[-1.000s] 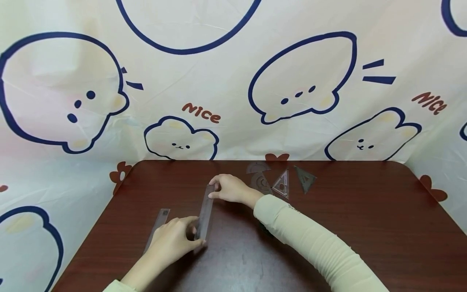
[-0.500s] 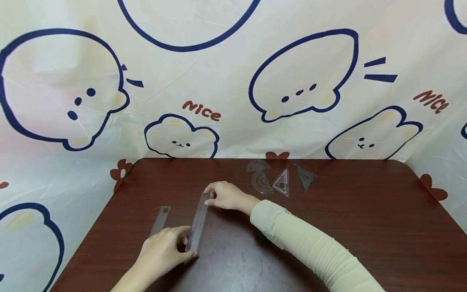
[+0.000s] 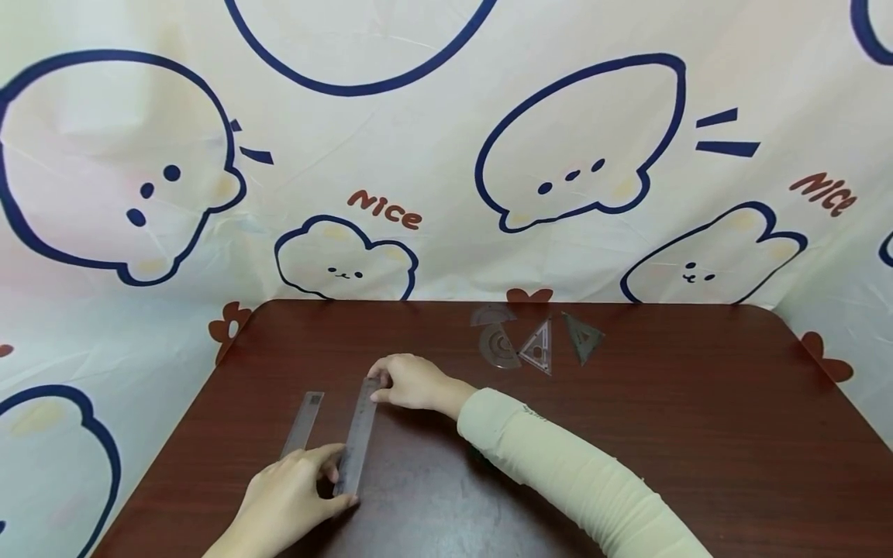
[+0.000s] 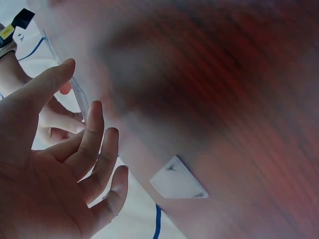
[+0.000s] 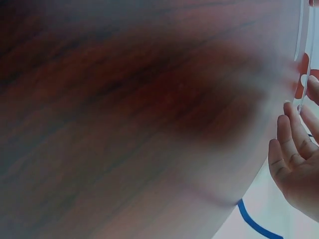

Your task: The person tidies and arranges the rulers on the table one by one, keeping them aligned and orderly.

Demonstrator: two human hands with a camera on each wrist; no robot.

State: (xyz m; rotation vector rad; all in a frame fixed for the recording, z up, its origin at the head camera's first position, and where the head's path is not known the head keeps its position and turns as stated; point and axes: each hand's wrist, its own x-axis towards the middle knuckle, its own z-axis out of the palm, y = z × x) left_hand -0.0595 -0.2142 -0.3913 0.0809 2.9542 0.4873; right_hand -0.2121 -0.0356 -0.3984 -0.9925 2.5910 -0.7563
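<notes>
Though aslant, ruler (image 3: pixel 359 438) between 2 grips (image 3: pixel 289 492) (image 3: pixel 413 382).

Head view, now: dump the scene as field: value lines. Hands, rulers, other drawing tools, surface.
held ruler: clear, between both hands; table contact unclear
left hand: grips its near end
right hand: pinches its far end
second ruler: left of held ruler, partly hidden by left hand
protractors: far one, near one
set squares: clear one, dark one, right of protractors
surface: reddish-brown table
</notes>
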